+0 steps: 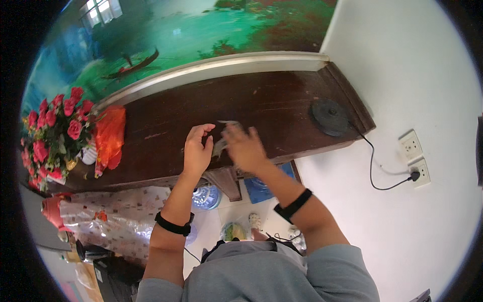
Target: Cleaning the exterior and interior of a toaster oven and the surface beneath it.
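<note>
Over the dark brown wooden tabletop [226, 95], near its front edge, my two hands are close together. My left hand [197, 151] is raised with its fingers bent, its thumb apart and nothing seen in it. Beside it, my right hand [245, 148] is smeared by motion, palm down. A crumpled greyish piece, like a rag [219, 148], shows between the hands and past the right fingertips. Whether the right fingers grip it or only lie over it is not clear.
A round black corded base [329, 117] sits at the table's right end, plugged into a wall socket [419, 172]. At the left stand red artificial roses [55, 118] beside an orange plastic bag [109, 136]. Beneath are a blue water jug [206, 197] and a patterned cover [118, 216].
</note>
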{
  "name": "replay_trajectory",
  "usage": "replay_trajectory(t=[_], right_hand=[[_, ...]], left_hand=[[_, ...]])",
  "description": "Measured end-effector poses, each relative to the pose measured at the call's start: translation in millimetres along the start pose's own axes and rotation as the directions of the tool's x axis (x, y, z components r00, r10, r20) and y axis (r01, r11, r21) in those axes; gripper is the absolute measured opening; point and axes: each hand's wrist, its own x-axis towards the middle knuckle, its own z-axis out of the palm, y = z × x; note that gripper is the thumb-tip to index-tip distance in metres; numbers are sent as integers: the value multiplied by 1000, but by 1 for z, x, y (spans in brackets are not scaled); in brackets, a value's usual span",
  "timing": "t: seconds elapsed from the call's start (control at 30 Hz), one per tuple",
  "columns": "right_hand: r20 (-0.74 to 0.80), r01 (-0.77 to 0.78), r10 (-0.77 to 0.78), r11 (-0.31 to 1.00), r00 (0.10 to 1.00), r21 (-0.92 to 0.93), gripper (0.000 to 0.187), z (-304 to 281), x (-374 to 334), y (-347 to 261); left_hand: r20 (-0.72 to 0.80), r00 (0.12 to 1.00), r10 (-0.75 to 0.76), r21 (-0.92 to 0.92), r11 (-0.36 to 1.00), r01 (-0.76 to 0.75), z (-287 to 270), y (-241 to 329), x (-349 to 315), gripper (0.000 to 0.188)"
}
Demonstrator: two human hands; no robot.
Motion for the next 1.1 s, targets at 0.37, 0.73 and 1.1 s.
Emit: replay_trajectory(t=[0.37, 0.73, 1.1], right_hand=[[-340, 2, 51, 988, 939, 154, 33, -40, -68, 159], [-557, -337, 424, 906, 715, 257, 36, -127, -74, 317], [-299, -335, 386, 919, 873, 208, 31, -80, -67, 342]], left_hand=[[377, 919, 117, -15, 993, -120, 119, 65, 31, 30], [673, 727, 138, 117, 950, -289, 249, 117, 70, 79], [746, 664, 51, 171, 949, -265, 306, 122, 112, 135]])
